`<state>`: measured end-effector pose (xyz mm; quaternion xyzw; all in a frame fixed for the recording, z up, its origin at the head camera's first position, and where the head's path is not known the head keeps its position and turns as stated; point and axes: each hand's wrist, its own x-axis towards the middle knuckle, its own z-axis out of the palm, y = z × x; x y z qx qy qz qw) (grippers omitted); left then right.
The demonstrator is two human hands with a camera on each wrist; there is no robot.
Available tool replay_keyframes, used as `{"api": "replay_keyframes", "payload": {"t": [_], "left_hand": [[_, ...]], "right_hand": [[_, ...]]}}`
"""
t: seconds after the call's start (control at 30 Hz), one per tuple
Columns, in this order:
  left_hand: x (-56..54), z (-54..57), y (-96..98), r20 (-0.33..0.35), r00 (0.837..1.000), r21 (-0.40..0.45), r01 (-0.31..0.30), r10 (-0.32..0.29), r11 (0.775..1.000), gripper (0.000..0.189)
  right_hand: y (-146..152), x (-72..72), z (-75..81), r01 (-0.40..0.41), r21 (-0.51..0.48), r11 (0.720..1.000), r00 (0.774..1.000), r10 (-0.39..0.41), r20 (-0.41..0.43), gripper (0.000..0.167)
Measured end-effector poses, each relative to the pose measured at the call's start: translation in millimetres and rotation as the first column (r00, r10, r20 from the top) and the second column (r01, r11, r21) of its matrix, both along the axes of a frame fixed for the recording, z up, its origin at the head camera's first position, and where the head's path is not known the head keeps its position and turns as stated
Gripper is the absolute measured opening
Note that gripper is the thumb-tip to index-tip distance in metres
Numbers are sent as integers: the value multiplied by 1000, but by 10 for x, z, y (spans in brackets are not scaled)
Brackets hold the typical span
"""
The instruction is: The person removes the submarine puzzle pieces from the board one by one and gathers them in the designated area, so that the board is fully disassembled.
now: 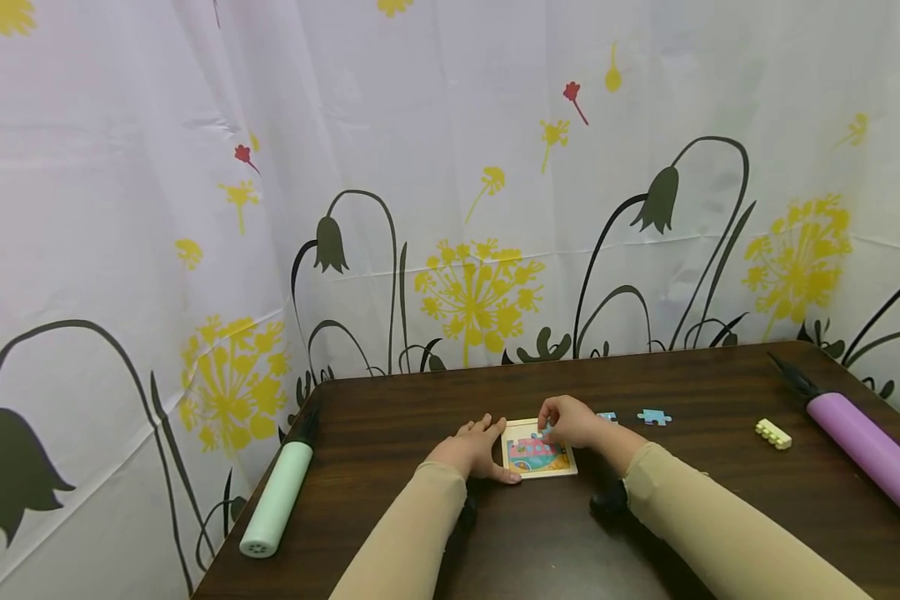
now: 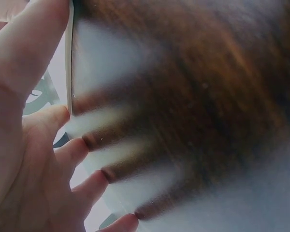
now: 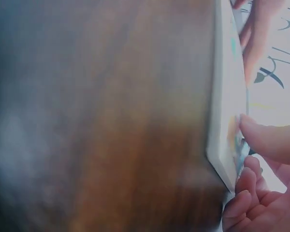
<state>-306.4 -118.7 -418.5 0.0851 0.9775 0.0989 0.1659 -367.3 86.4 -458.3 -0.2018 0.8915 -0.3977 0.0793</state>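
Note:
A small jigsaw puzzle in a pale wooden frame lies on the table, its picture pink, blue and orange. My left hand rests at the frame's left side with fingers spread and thumb near the lower left corner. In the left wrist view, the left fingers touch the tabletop beside the frame's edge. Over the upper right of the puzzle, my right hand pinches a light-blue puzzle piece, mostly hidden by the fingers. The right wrist view shows the right thumb at the puzzle's surface.
Two loose blue puzzle pieces lie right of the frame, one puzzle piece in full view and another partly behind my right hand. Farther right are a pale yellow toy brick and a purple hand pump. A mint-green pump lies along the left edge.

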Motion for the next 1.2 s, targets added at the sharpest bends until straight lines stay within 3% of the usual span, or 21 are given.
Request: {"api": "replay_keyframes", "payload": {"t": [0.53,0.97,1.2], "left_hand": [[-22,9,16,-9,1000,4,5,-5,1000,99],[-12,2,32,-13,1000,4,13,-13,1000,100],[25,20,36,-21,1000,9,16,-16,1000,99]], "right_hand": [[8,-29,42,66,-38,997,998,-66,-13,17],[43,-25,26,75,-40,996,997,-75,-10,14],[93,-12,134,68,-47,997,995,-71,-72,13]]}}
